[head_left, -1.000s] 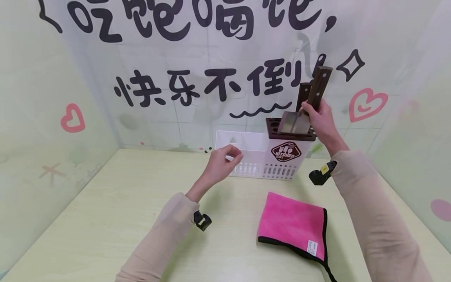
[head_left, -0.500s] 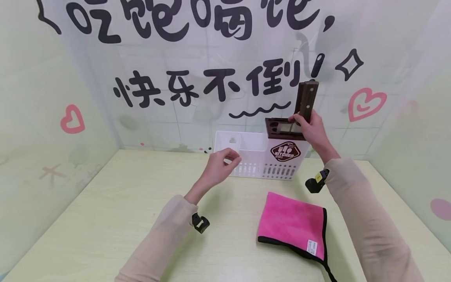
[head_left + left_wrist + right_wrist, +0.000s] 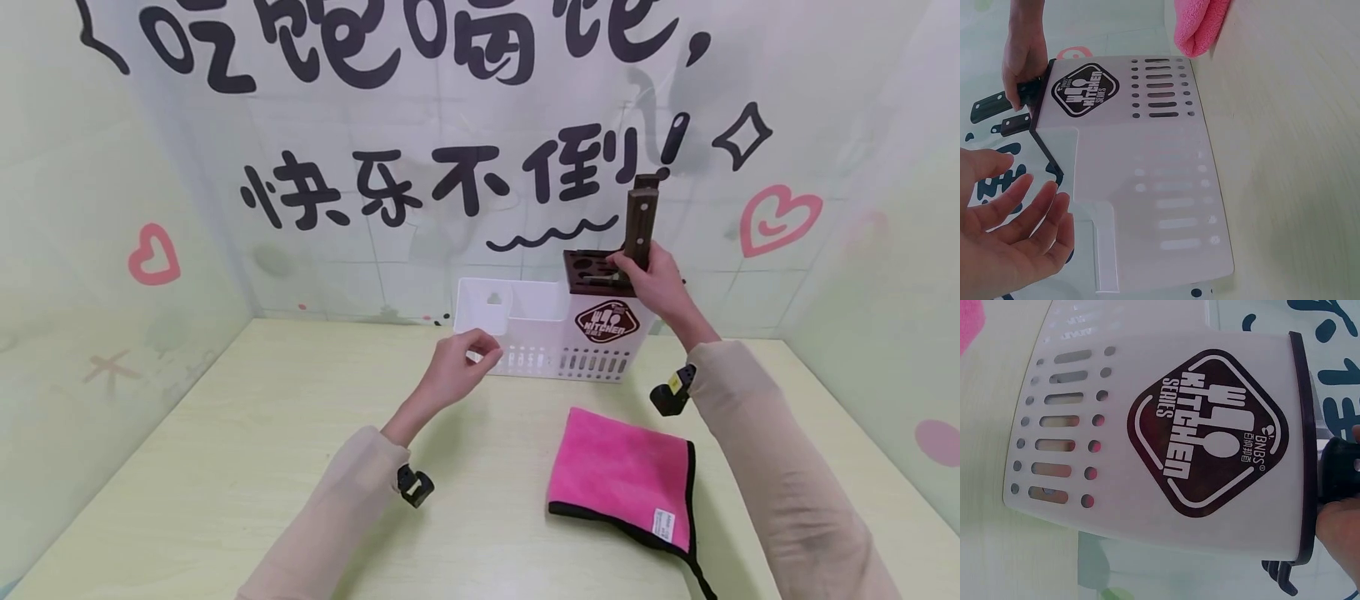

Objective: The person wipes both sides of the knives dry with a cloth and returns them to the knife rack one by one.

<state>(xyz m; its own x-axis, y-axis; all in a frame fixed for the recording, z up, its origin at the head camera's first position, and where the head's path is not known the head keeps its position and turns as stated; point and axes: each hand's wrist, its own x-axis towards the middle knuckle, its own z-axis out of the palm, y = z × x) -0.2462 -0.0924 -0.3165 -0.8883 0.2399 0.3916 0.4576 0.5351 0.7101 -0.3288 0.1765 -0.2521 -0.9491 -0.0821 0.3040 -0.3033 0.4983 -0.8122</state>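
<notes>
My right hand (image 3: pixel 660 283) grips the dark wooden handle of a knife (image 3: pixel 640 221). Its blade is down in the slotted dark top (image 3: pixel 600 289) of a white knife holder (image 3: pixel 536 337), mostly hidden there. Close behind rises a second dark handle (image 3: pixel 647 180), also standing in the holder. The right wrist view shows the gripped handle (image 3: pixel 1340 465) right at the dark rim, with part of the hand (image 3: pixel 1342 534) beside it. My left hand (image 3: pixel 457 367), fingers loosely bent and holding nothing, hovers before the holder's lower left compartment; the left wrist view shows its fingers (image 3: pixel 1041 219) apart.
A folded pink cloth (image 3: pixel 622 475) with black edging and a cord lies on the pale wooden table (image 3: pixel 247 467), in front of the holder. Small dark hooks (image 3: pixel 1280 575) stick out of the holder's side. A printed wall sheet (image 3: pixel 390 275) stands behind.
My right hand has moved left and down, lowering the knife until its blade sank into the holder's top. My left hand has drifted slightly left and down.
</notes>
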